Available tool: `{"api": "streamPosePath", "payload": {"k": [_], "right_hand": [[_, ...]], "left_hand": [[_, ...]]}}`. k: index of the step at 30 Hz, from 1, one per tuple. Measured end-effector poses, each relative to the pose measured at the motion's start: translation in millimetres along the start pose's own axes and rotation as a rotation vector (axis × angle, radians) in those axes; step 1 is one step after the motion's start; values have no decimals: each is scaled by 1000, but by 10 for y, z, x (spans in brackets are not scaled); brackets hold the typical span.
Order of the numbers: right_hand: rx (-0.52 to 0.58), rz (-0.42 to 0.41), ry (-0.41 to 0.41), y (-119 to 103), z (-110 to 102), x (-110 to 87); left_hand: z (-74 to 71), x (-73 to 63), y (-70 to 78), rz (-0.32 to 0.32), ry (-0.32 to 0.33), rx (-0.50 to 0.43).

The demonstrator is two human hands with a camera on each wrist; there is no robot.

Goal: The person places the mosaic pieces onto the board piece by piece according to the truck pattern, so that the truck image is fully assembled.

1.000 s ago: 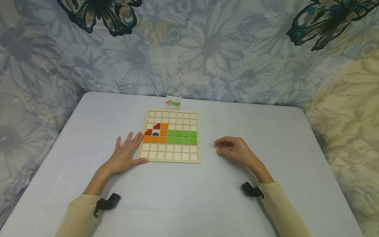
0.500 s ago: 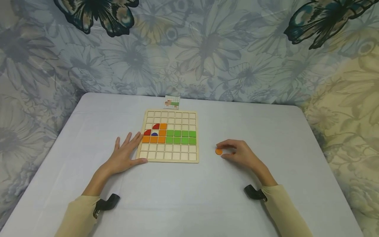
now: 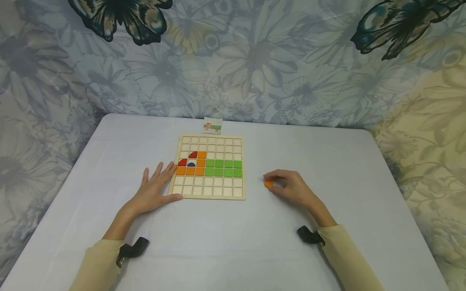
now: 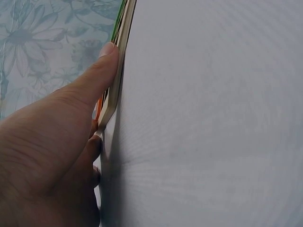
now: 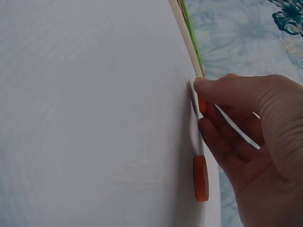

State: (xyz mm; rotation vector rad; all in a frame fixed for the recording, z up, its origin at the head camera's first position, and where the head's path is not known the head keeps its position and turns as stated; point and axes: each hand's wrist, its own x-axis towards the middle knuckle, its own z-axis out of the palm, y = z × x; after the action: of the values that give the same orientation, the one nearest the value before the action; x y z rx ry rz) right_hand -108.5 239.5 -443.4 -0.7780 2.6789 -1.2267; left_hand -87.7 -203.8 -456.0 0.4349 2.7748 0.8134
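Observation:
A wooden grid board (image 3: 207,197) lies on the white table with flat tiles in some of its squares. Orange tiles (image 3: 190,171) and red quarter-round tiles (image 3: 193,155) sit at its left, with a blue half-round tile (image 3: 191,164) among them. Green tiles (image 3: 219,171) fill two rows at the right. My left hand (image 3: 152,193) rests with fingers spread, touching the board's left edge and near corner. Right of the board, my right hand (image 3: 291,186) pinches an orange disc (image 3: 268,184). Another orange disc (image 5: 200,178) shows beside these fingers in the right wrist view.
A small pattern card (image 3: 212,125) stands or lies at the table's back edge, behind the board. Floral cloth (image 3: 255,60) hangs behind and beside the white table (image 3: 233,238).
Half a second ago, the right thumb and fingers stood further apart, with the disc bare at their tips. Now they have come slightly left and closed on it. The left hand has stayed put.

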Motion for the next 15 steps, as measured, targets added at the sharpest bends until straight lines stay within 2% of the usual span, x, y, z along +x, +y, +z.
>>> {"api": "streamPosePath", "payload": {"k": [15], "right_hand": [[66, -100, 28, -186, 161, 271]], "left_hand": [[14, 10, -38, 5, 2, 20]]}}
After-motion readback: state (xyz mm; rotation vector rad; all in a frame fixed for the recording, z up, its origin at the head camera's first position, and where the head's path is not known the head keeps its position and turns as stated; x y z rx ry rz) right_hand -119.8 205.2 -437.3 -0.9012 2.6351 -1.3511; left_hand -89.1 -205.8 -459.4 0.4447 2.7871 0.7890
